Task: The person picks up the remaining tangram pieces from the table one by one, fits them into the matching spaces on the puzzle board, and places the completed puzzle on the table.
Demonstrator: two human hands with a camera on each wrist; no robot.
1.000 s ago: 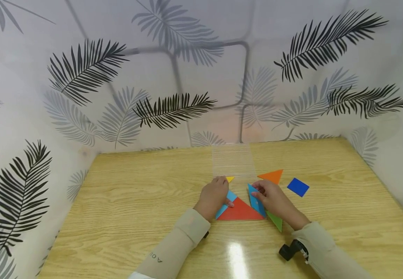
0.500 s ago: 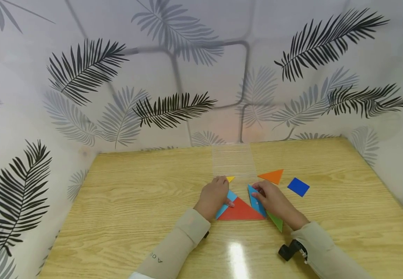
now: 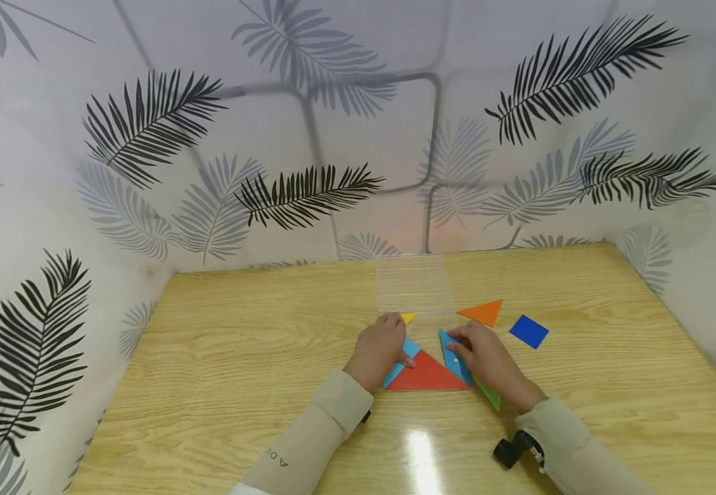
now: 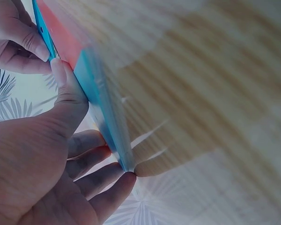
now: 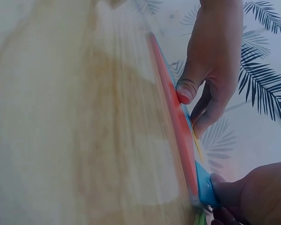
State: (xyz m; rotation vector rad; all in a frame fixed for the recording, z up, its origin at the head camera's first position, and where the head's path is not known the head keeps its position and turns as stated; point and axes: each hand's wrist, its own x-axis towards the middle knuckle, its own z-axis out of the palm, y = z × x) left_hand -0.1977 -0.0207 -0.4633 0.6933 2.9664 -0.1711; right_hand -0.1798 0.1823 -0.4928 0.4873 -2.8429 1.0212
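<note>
Blue triangle [image 3: 453, 357]: right of the red triangle [image 3: 429, 374], its near corner at that triangle's right corner; you cannot tell how much of it rests on the table.
Right hand [image 3: 486, 359]: you pinch the blue triangle between thumb and fingers, the thumb on its face.
Red triangle: lies between your hands, its long edge towards you; your left thumb touches it.
Left hand [image 3: 377, 352]: unclenched, fingers fairly straight, spread over the light blue piece [image 3: 414, 348], fingertips at its edge in the left wrist view.
Light blue piece: along the left side of the red triangle, touching it and partly hidden by your left hand.
Yellow piece [image 3: 409, 317]: only a corner shows, just beyond your left fingers.
Green piece [image 3: 489, 394]: near side of your right hand and partly hidden by it.
Orange triangle [image 3: 484, 313]: on the table, just beyond your right hand.
Dark blue piece [image 3: 529, 331]: four-sided, right of the orange triangle and apart from it.
Clear plastic piece [image 3: 415, 282]: ridged, beyond both your hands.
Table [image 3: 240, 330]: wood-grained, under all the pieces.
Black device [image 3: 510, 452]: at your right wrist, by the cuff of the beige sleeve [image 3: 574, 440].
Curtain [image 3: 358, 137]: pale, leaf-printed, behind the table.
</note>
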